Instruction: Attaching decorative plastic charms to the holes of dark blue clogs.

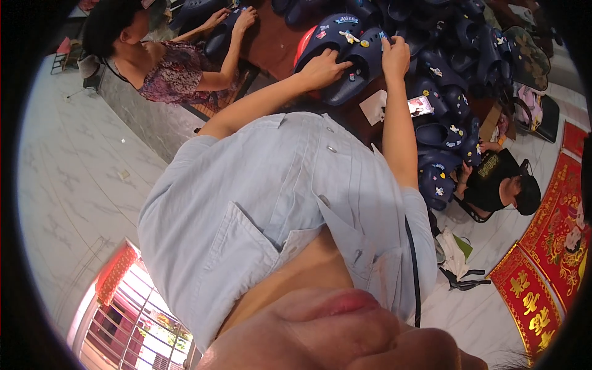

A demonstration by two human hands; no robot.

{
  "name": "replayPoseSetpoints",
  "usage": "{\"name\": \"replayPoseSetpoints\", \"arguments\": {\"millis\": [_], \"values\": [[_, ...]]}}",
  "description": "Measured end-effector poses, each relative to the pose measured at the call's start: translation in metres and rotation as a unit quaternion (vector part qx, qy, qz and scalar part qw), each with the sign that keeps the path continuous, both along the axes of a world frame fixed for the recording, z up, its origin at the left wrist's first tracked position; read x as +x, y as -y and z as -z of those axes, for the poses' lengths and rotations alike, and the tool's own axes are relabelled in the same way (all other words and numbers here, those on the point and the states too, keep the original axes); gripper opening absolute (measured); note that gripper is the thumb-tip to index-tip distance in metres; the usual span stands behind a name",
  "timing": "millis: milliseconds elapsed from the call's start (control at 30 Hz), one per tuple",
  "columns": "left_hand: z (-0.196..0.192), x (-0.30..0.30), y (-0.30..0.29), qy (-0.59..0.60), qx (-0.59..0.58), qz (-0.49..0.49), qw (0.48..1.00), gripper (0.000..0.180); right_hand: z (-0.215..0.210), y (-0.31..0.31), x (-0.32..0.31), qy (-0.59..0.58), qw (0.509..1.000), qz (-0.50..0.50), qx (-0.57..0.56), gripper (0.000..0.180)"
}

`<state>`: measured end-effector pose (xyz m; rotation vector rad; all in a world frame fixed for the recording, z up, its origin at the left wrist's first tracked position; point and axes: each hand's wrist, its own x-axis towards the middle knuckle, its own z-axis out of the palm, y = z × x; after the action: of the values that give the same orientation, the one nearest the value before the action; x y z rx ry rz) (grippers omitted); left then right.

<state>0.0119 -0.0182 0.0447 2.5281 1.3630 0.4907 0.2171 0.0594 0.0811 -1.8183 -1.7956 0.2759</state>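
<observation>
Navy foam clogs [330,44] lie between the two hands of the person, a little past 12 o'clock, on the brown tabletop [269,38]. I judge that the clog at the left is well advanced: its upper carries a blue name plate [347,20] and other small charms. The clog at the right [367,61] seems less finished, but its upper is partly covered by the fingers, so I cannot tell how much is left. In the heap [435,132] at 1 to 2 o'clock, many clogs already bear charms; others show none from this side.

The left hand [325,69] lies over the clogs with fingers half bent; I cannot tell how firmly it grips. The right hand [395,54] is narrow, its fingertips close together at the toe of the right clog; whether they pinch a charm, I cannot tell.

By count: two clogs at the hands, at least five charms on the left one, one white card [372,108] at 1 o'clock, and one pink printed card [420,106] at 2 o'clock. The heaped clogs overlap too much for an exact number. Two co-workers are visible, one [166,71] at 10 to 11 o'clock, touching another clog [217,41], and one [493,182] at 3 o'clock.
</observation>
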Motion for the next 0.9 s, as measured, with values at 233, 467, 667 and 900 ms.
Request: {"name": "replayPoseSetpoints", "arguments": {"millis": [233,467,667,900], "values": [[0.026,0.002,-0.003,0.037,0.02,-0.028,0.999,0.036,0.053,-0.032,-0.016,0.101,0.994,0.043,-0.014,0.03],[0.033,0.003,-0.003,0.041,0.055,-0.037,0.997,0.038,0.057,-0.041,0.001,-0.046,0.996,0.058,-0.059,0.024],[0.03,0.009,0.0,0.037,0.05,-0.044,0.997,0.037,0.066,-0.028,0.015,-0.16,0.987,0.021,0.0,0.021],[0.03,0.007,0.0,0.03,0.047,-0.04,0.998,0.038,0.052,-0.011,0.002,-0.106,0.974,-0.128,0.155,0.013]]}}
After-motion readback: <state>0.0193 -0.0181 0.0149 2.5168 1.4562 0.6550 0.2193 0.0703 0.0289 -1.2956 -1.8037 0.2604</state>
